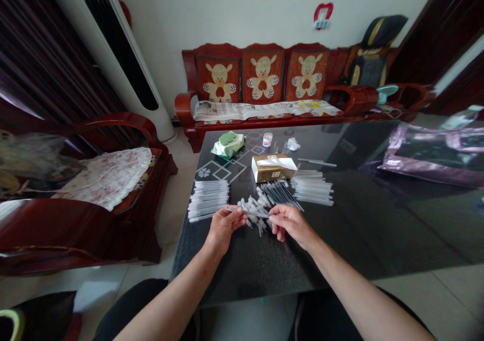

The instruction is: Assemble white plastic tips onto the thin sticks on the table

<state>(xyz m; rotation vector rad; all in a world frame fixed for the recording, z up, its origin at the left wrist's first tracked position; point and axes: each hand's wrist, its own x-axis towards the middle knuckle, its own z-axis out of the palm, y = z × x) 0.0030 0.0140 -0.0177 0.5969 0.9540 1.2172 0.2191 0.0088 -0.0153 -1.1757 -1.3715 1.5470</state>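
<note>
My left hand (226,222) is closed in a pinch around a thin, pale pen-like stick (247,212) that runs sideways between my hands. At its other end my right hand (290,222) pinches with thumb and forefinger, the remaining fingers curled. Right behind and below the stick lies a loose heap of small whitish pieces (260,226), like pen caps. Slim dark rods like pen refills (282,195) fan out behind my right hand. White pen barrels lie in a row on the left (207,199), and another stack of white barrels (313,187) lies to the right.
On the dark glossy table (264,275) stand a gold tissue box (275,169), a green wipes pack (228,144), a small jar (267,139) and a crumpled tissue (293,144). A pink-edged plastic bag (427,164) lies right. A wooden sofa (336,99) stands behind.
</note>
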